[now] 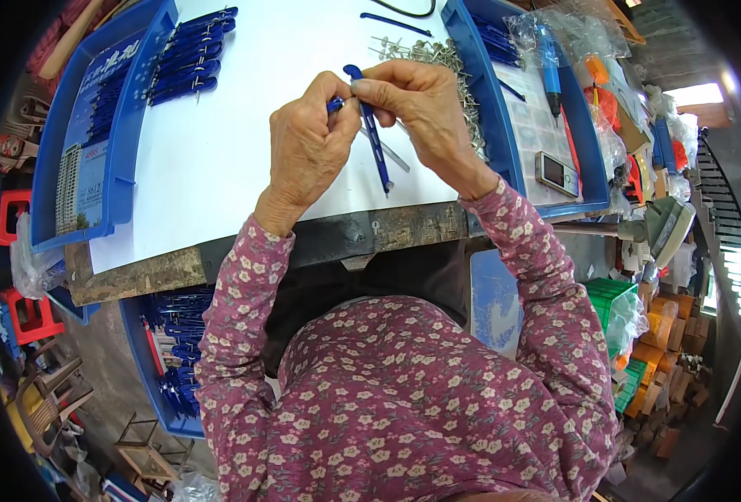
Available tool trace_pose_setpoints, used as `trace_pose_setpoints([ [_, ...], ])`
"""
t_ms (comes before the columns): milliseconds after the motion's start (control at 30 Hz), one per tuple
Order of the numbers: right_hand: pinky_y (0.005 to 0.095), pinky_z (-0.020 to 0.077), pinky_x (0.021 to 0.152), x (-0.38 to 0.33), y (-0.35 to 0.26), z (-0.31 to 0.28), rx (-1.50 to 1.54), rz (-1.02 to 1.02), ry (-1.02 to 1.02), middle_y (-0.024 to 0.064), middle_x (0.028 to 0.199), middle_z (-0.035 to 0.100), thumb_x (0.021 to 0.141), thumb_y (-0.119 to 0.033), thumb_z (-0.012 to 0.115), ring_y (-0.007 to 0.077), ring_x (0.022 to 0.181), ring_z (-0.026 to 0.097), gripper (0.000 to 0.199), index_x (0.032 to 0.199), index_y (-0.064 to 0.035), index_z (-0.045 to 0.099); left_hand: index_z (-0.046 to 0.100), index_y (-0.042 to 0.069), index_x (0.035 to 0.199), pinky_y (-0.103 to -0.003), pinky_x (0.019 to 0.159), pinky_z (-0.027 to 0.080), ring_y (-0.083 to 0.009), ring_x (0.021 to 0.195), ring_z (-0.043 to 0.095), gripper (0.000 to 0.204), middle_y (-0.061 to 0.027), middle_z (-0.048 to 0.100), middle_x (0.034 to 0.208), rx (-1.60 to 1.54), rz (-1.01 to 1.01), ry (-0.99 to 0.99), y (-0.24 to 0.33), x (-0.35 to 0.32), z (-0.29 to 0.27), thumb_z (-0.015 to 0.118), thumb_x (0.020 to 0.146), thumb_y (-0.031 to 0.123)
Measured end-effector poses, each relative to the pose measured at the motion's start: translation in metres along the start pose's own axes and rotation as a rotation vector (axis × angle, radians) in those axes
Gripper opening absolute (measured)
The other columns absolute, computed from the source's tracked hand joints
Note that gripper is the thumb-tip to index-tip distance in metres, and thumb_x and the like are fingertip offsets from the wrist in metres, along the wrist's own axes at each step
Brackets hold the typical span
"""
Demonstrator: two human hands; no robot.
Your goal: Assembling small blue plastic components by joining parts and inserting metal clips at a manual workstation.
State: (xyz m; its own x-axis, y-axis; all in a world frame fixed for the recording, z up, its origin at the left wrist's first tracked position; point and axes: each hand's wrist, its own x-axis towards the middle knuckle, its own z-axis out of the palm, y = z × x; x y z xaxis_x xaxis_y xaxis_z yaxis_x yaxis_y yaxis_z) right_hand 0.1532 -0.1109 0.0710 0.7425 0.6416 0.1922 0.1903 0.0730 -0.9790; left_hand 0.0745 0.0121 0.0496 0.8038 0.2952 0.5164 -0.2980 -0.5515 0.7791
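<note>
Over the white table top, my two hands meet at a long, narrow blue plastic piece with a rounded upper end and a small metal pin near its lower tip. My right hand pinches it near the top between thumb and fingers. Curled beside it is my left hand, closed around a blue part whose end pokes out; whether this is a separate piece I cannot tell. Partly behind the long piece lies a thin grey metal strip. Small metal pins are heaped beyond my right hand.
Similar blue pieces lie in a row at the far left, beside a blue tray. On the right, another blue tray holds a blue electric screwdriver and a small silver device. A blue bin sits below the table.
</note>
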Motion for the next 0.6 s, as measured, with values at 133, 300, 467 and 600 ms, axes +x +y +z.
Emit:
trace_pose_setpoints([
  [133,0.016,0.0321,0.047,-0.003,0.002,0.005,-0.128,-0.065,0.072,-0.0016,0.063,0.055,0.085,-0.011,0.06,0.0029,0.053,0.043,0.015,0.086,0.0021,0.065,0.052,0.003,0.078,-0.021,0.041,0.031,-0.0038,0.046,0.04,0.008,0.0022,0.046,0.053,-0.183,-0.111,-0.022,-0.002,-0.002,0.001,0.055,0.084,0.008],
  [300,0.016,0.0318,0.047,-0.005,0.007,0.006,-0.109,-0.114,0.094,-0.0019,0.064,0.055,0.086,-0.011,0.058,0.0025,0.054,0.043,0.015,0.089,0.0021,0.065,0.056,0.001,0.082,-0.018,0.042,0.028,-0.0013,0.051,0.036,0.009,0.005,0.045,0.059,-0.373,-0.231,-0.06,0.002,-0.003,-0.003,0.056,0.084,0.01],
  [467,0.0163,0.0343,0.047,-0.007,0.01,0.006,-0.031,-0.072,0.068,-0.0019,0.064,0.056,0.087,-0.011,0.057,0.0029,0.054,0.043,0.016,0.092,0.0022,0.065,0.06,0.0,0.087,-0.016,0.043,0.026,-0.0002,0.051,0.035,0.015,0.0058,0.046,0.059,-0.445,-0.338,-0.034,0.002,-0.005,-0.003,0.058,0.085,0.015],
  [600,0.0188,0.0359,0.046,-0.012,0.006,0.005,-0.212,-0.127,0.025,-0.0002,0.062,0.054,0.088,-0.007,0.052,0.0043,0.052,0.044,0.017,0.095,0.0031,0.063,0.061,0.0,0.087,-0.016,0.043,0.025,0.0001,0.05,0.034,0.016,0.0058,0.047,0.059,-0.419,-0.331,-0.054,-0.002,-0.007,-0.005,0.059,0.085,0.016],
])
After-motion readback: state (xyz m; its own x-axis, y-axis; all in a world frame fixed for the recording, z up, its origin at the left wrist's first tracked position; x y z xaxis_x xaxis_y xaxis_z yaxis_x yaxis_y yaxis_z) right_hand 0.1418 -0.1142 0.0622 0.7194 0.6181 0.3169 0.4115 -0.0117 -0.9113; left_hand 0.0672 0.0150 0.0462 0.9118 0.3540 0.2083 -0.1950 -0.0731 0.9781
